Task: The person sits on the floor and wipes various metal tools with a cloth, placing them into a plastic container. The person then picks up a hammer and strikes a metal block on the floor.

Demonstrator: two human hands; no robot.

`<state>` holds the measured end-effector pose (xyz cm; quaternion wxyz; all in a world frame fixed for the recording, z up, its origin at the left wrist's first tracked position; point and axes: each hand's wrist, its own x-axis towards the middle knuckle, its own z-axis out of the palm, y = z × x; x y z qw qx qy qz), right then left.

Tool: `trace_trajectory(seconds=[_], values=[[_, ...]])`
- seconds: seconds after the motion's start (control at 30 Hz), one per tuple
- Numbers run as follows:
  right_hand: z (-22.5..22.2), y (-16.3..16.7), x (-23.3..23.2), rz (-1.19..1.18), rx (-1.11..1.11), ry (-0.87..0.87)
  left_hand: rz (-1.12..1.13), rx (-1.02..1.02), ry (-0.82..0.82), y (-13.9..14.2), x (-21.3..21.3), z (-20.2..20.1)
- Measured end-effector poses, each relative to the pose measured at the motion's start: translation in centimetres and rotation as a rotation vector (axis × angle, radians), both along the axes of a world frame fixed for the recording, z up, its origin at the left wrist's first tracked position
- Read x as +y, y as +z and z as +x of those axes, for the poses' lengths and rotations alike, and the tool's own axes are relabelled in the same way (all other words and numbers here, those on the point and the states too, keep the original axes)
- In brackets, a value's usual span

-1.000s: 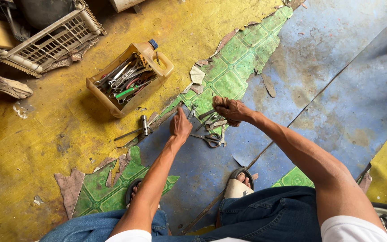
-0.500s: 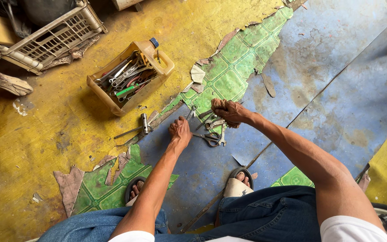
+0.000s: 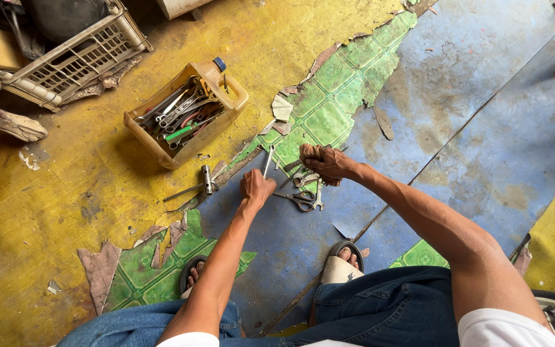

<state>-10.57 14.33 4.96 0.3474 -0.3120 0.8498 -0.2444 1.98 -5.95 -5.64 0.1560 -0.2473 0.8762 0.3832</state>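
Here, a slim silver wrench (image 3: 268,160) is gripped by the left hand (image 3: 256,188), its shaft pointing away over the torn floor (image 3: 470,128). The right hand (image 3: 322,162) is clenched around a small dark part that cannot be made out, just above a pile of loose metal tools (image 3: 303,196) lying on the floor between both hands. A cut-open yellow jug (image 3: 184,112) filled with spanners is seen nearby, left of a socket wrench (image 3: 197,186).

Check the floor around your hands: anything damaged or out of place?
Yes. The floor covering is torn: green patterned sheet shows through ragged gaps between yellow and blue layers, with loose scraps lying about. Loose tools lie on the floor by the right hand, outside the cut-open jug of wrenches.
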Motion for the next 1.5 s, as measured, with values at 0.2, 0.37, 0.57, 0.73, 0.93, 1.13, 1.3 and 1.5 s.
trace_trajectory(seconds=[0.2,0.37,0.57,0.73,0.93,1.13,1.3,1.5], values=[[0.7,0.8,-2.0,-0.039,-0.225,-0.281,0.474,0.386,0.085,2.1,3.4,-4.1],[0.8,2.1,-3.5,-0.472,-0.363,-0.593,0.492,0.634,0.057,5.3,5.2,-6.1],[-3.0,4.0,-3.2,-0.741,-0.382,-0.989,0.681,0.397,-0.013,8.4,7.1,-5.2],[-4.2,5.4,-2.1,-0.811,-0.454,-0.964,0.777,0.503,0.035,8.7,7.6,-5.5],[-3.5,5.4,-2.4,-0.691,-0.582,-0.706,0.941,0.529,0.175,7.4,6.5,-5.9],[-3.1,4.2,-3.7,-0.601,-0.503,-0.605,0.731,0.533,0.097,7.7,2.5,-6.8],[-3.2,5.2,-2.2,-0.5,-0.657,-0.498,0.842,0.442,0.365,9.4,-1.7,-8.1],[-1.4,5.2,-3.0,-0.409,-0.563,-0.265,1.024,0.565,0.402,8.5,-2.2,-8.9]])
